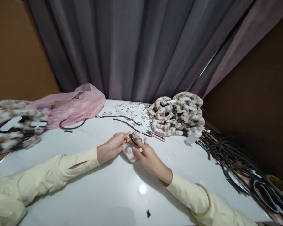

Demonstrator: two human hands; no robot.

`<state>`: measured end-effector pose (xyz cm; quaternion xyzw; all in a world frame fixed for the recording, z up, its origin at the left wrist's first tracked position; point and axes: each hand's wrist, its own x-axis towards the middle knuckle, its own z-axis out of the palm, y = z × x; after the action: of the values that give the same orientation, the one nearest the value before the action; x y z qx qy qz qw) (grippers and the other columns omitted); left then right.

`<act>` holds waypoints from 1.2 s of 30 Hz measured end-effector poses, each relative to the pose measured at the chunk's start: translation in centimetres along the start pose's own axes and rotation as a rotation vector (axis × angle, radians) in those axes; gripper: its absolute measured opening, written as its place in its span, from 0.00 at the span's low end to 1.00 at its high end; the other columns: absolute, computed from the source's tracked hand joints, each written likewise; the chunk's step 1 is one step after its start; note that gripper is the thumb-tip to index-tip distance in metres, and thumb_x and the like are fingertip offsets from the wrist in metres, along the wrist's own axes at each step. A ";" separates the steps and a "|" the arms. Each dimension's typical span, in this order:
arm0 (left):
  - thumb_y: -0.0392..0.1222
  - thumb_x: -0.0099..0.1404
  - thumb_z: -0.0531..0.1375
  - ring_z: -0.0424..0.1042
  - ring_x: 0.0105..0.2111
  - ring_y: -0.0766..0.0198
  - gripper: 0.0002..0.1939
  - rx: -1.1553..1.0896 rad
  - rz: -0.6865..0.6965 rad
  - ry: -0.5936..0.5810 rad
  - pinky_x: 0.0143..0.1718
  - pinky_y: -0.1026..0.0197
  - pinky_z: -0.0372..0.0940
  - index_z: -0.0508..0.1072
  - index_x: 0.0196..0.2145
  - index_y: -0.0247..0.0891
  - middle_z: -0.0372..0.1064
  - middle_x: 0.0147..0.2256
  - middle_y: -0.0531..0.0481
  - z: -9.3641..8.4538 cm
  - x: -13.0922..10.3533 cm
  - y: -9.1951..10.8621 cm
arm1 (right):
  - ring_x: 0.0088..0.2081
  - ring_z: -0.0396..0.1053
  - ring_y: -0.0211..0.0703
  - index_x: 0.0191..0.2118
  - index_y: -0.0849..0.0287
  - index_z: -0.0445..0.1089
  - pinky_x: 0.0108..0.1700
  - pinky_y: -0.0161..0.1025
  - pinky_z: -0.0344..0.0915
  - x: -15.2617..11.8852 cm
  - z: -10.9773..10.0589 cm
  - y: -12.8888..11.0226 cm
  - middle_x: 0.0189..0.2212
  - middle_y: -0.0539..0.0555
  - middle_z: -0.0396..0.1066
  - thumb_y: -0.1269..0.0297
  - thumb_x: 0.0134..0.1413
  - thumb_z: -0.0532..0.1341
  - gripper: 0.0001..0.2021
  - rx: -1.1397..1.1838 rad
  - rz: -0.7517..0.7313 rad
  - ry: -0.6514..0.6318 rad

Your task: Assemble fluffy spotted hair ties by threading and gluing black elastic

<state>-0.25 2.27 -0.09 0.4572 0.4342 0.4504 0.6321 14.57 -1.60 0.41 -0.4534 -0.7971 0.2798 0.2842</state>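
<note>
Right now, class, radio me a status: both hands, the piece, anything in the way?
Left hand holding furry piece. Right hand fingers against it. Pink-handled tool just beyond, touching neither hand, seemingly not in the way.

A: The brown-and-white fluffy cloth loop [128, 153] at six o'clock?
B: Matt, deep-piled plush.
A: And the white marble-patterned tabletop [101, 191] beneath?
B: Smooth and glossy.
A: The pink crumpled plastic bag [70, 108] at nine?
B: Thin, wrinkled, faintly shiny.
A: The grey pleated cloth curtain [122, 40] at twelve?
B: Matt.
A: The slender black cords [228, 150] at four?
B: Smooth, perhaps rubber; it's dim there.
</note>
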 end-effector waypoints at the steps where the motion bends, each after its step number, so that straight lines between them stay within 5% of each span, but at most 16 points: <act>1: 0.45 0.53 0.60 0.49 0.16 0.73 0.16 -0.009 -0.018 0.002 0.20 0.67 0.52 0.57 0.18 0.37 0.48 0.16 0.59 0.1 -0.1 0.0 | 0.27 0.66 0.40 0.50 0.60 0.64 0.28 0.34 0.58 0.1 0.1 -0.1 0.37 0.57 0.72 0.66 0.59 0.51 0.15 0.105 0.028 -0.012; 4: 0.48 0.53 0.60 0.51 0.17 0.73 0.17 -0.016 -0.034 0.015 0.21 0.68 0.51 0.57 0.18 0.37 0.50 0.16 0.59 0.2 -0.3 0.0 | 0.17 0.60 0.32 0.45 0.60 0.66 0.20 0.33 0.56 0.6 0.4 -0.3 0.36 0.55 0.71 0.65 0.57 0.53 0.12 0.381 0.190 -0.028; 8: 0.51 0.57 0.57 0.54 0.17 0.71 0.17 0.109 0.070 0.084 0.22 0.67 0.51 0.60 0.21 0.37 0.54 0.18 0.58 0.5 -0.7 0.2 | 0.10 0.49 0.28 0.31 0.62 0.65 0.13 0.32 0.46 0.8 0.4 -0.7 0.22 0.49 0.66 0.65 0.57 0.53 0.08 0.517 0.343 -0.064; 14: 0.40 0.65 0.51 0.63 0.26 0.66 0.07 0.814 0.542 0.114 0.31 0.64 0.56 0.64 0.29 0.38 0.65 0.26 0.55 0.4 -0.8 0.0 | 0.12 0.50 0.31 0.17 0.59 0.57 0.20 0.32 0.50 0.4 -0.1 -0.9 0.10 0.45 0.54 0.65 0.60 0.50 0.19 0.375 0.232 -0.099; 21: 0.37 0.69 0.47 0.63 0.31 0.63 0.09 1.130 0.839 -0.018 0.35 0.62 0.58 0.62 0.31 0.38 0.65 0.29 0.51 -0.2 -0.3 -1.1 | 0.20 0.57 0.34 0.18 0.59 0.57 0.30 0.33 0.53 -0.1 -0.6 -1.2 0.14 0.46 0.58 0.68 0.59 0.49 0.17 0.213 0.089 -0.102; 27: 0.36 0.69 0.46 0.63 0.29 0.62 0.11 1.158 0.852 -0.034 0.33 0.62 0.58 0.61 0.29 0.37 0.64 0.27 0.51 -0.1 -0.5 -1.2 | 0.22 0.53 0.36 0.22 0.59 0.55 0.27 0.33 0.47 0.4 -1.3 0.4 0.18 0.48 0.59 0.70 0.56 0.48 0.12 -0.070 -0.023 0.044; 31: 0.36 0.68 0.47 0.63 0.27 0.65 0.10 1.041 0.727 -0.010 0.31 0.64 0.57 0.61 0.29 0.38 0.64 0.26 0.53 0.3 -0.8 -1.0 | 0.24 0.56 0.38 0.27 0.59 0.59 0.27 0.34 0.45 0.8 -1.6 1.4 0.24 0.51 0.64 0.77 0.49 0.49 0.07 -0.328 -0.046 0.111; 36: 0.39 0.67 0.47 0.60 0.22 0.68 0.11 0.907 0.564 0.050 0.27 0.65 0.54 0.59 0.27 0.39 0.60 0.22 0.56 0.8 -1.4 -0.5 | 0.23 0.54 0.38 0.24 0.58 0.54 0.27 0.34 0.44 1.6 -1.5 2.0 0.21 0.50 0.61 0.78 0.47 0.49 0.08 -0.291 -0.027 0.101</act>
<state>0.29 0.68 -0.26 0.7725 0.4607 0.3806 0.2149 16.10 0.97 0.34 -0.4927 -0.8199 0.1342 0.2590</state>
